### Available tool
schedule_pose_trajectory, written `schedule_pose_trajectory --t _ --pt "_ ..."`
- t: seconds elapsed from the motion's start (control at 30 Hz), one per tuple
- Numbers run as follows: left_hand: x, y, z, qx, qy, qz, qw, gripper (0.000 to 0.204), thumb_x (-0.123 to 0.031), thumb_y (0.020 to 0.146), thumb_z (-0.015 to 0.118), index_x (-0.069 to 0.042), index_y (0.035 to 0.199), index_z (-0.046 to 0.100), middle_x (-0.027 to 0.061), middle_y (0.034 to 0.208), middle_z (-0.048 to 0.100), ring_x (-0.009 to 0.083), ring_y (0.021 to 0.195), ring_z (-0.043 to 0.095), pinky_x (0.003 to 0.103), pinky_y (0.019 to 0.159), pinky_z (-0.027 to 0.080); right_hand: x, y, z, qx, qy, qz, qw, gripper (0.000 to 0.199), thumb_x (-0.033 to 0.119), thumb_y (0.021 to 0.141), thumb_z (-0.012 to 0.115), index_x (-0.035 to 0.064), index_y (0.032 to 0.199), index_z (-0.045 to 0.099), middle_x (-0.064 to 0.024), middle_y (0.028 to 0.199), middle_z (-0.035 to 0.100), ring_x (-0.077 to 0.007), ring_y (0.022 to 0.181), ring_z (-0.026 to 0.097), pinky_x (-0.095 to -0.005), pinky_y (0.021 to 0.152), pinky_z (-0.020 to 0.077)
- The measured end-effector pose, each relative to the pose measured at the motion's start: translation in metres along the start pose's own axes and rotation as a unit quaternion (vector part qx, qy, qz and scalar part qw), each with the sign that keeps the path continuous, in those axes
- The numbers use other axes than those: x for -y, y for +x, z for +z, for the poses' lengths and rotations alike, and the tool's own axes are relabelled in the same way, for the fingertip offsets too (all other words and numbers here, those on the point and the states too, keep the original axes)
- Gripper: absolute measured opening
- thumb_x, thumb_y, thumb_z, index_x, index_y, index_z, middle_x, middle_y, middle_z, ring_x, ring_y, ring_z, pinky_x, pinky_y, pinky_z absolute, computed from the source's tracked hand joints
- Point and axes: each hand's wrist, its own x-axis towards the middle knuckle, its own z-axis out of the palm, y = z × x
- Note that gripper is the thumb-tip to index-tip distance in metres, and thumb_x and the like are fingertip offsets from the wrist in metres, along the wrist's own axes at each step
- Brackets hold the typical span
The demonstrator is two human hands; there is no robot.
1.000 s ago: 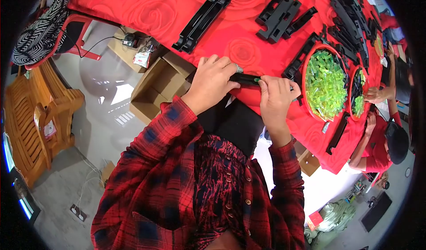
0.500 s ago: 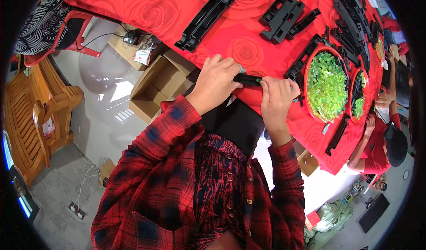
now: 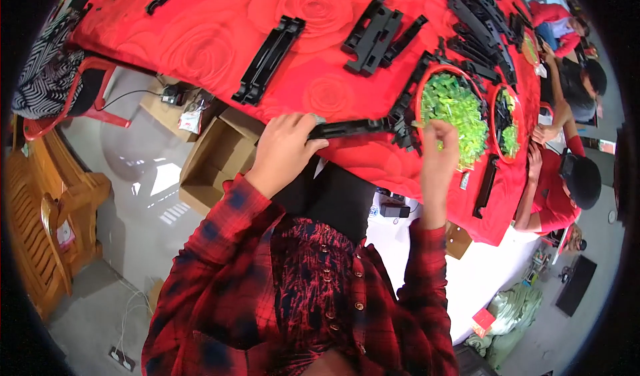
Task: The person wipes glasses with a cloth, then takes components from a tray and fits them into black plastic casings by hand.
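Left hand [image 3: 283, 151]: closed around one black plastic strip [image 3: 353, 129], at the red table's [image 3: 323, 96] near edge. Right hand [image 3: 441, 146]: over green translucent pieces [image 3: 468, 126], grip indistinct; light single-piece pinch advisable.

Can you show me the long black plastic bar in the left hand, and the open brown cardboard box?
Long black plastic bar [image 3: 353, 129]: head view, its visible middle.
Open brown cardboard box [image 3: 202, 197]: head view, a side wall.

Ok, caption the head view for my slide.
Left hand holds a black part, right hand at a bowl of green pieces.
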Motion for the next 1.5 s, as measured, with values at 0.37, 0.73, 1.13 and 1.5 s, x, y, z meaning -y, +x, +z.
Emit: schedule_pose_trajectory --t 0.37,0.73,1.13,1.5 --pt "-0.042 -0.009 -0.005 0.074 -0.12 -0.188 0.972 0.06 -0.031 0.083 0.076 -0.004 0.129 0.049 0.026 0.105 0.067 0.0414 0.099 0.065 0.045 0.08 0.052 -0.042 0.057 -0.047 0.002 -0.35 -0.171 0.921 0.017 0.01 0.089 0.064 0.0064 0.105 0.071 -0.0139 0.086 0.065 -0.0308 0.084 0.062 -0.0413 0.072 0.046" --pt "-0.063 -0.01 0.009 0.045 -0.165 -0.112 0.979 0.05 -0.022 0.083 0.075 -0.003 0.125 0.056 0.0176 0.105 0.065 0.0357 0.101 0.063 0.04 0.087 0.049 0.046 -0.015 0.01 0.114 0.137 0.182 0.967 0.045 0.029 0.102 0.054 -0.0036 0.132 0.05 -0.0029 0.085 0.055 -0.0093 0.073 0.052 -0.0264 0.063 0.0444" --pt "-0.058 -0.009 0.005 0.279 -0.597 -0.28 0.698 0.03 -0.015 0.096 0.053 -0.002 0.122 0.059 -0.004 0.094 0.056 0.005 0.085 0.05 0.024 0.075 0.044 0.054 -0.011 0.005 0.178 0.152 0.081 0.969 0.03 0.021 0.104 0.051 0.001 0.126 0.054 -0.0035 0.098 0.056 -0.0106 0.091 0.052 -0.0247 0.085 0.043" --pt "-0.069 -0.014 0.025 0.118 -0.304 -0.116 0.938 0.023 -0.018 0.096 0.061 0.001 0.088 0.051 0.0134 0.075 0.051 0.0256 0.068 0.054 0.037 0.062 0.042 0.06 -0.018 0.009 0.204 0.223 0.085 0.949 0.03 0.017 0.103 0.051 0.0023 0.129 0.053 -0.0008 0.098 0.054 -0.0088 0.092 0.05 -0.0233 0.086 0.0426"
